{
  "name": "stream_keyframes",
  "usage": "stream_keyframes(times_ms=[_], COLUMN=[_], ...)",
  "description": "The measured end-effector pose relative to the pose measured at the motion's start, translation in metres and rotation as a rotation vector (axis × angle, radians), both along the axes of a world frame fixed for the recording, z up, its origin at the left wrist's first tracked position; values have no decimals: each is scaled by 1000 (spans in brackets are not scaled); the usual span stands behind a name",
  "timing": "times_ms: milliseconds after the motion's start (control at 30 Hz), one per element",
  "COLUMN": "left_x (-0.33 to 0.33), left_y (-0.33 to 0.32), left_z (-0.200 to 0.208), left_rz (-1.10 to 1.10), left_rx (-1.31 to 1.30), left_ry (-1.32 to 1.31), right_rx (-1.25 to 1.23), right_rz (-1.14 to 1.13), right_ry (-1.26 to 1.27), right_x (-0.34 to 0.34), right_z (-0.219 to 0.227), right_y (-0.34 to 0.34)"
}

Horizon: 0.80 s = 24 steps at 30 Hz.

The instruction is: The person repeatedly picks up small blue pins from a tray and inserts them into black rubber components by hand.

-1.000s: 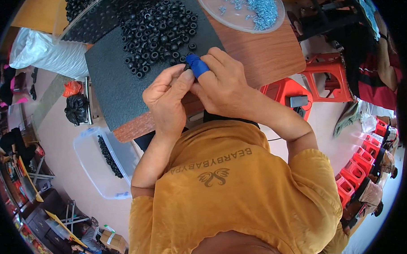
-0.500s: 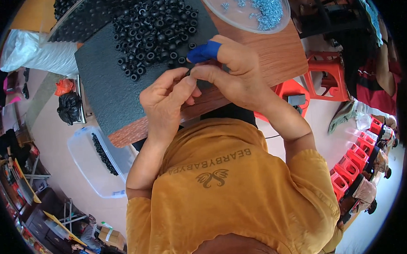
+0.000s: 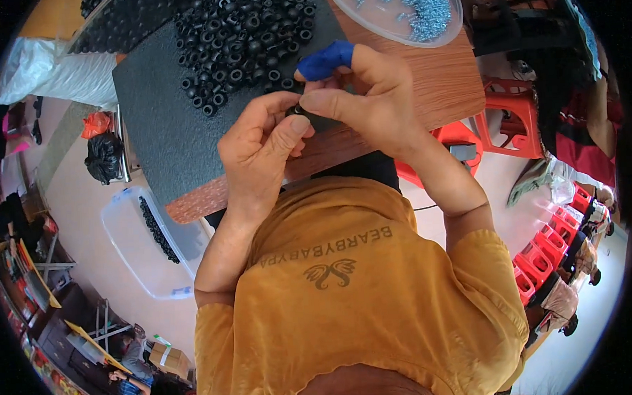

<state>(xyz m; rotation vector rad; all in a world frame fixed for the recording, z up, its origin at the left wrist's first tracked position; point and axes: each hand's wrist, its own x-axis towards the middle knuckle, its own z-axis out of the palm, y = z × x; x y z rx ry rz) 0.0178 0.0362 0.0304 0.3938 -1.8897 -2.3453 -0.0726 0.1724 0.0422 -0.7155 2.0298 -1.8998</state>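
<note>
My left hand is closed in a pinch at the table's front edge, with a small black ring-shaped part between thumb and fingers. My right hand meets it there, its thumb tip against the same part. A blue cover wraps the right forefinger, which is bent; what lies under that finger is hidden. Just beyond both hands, a heap of small round black parts with holes lies on a dark grey mat.
Small blue pieces lie in a clear round tray on the wooden table. At left, a clear plastic bin with black parts stands on the floor, near hanging bags. Red stools stand at right; people sit farther off.
The thumbs have moved slightly apart, so the black part shows between them. My right hand has shifted a little to the right. The whole view has shifted slightly.
</note>
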Motion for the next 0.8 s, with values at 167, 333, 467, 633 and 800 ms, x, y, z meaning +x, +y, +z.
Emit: stream_keyframes(times_ms=[167,333,467,633,800], left_x=[0,1,1,2,4], left_y=[-1,-4,-4,-5,-6], left_z=[-3,-6,-6,-8,-8], left_rz=[-6,-11,-20,-12,-45], left_rx=[107,122,89,28,-116], left_ry=[19,40,30,20,28], right_rx=[-174,-158,-181,-204,-198], right_rz=[12,16,43,30,23], right_ry=[-221,-315,-398,-399,-427], right_x=[0,-1,-2,-1,2], right_z=[-5,-4,-6,-9,-10], right_y=[-3,-3,-1,-2,-1])
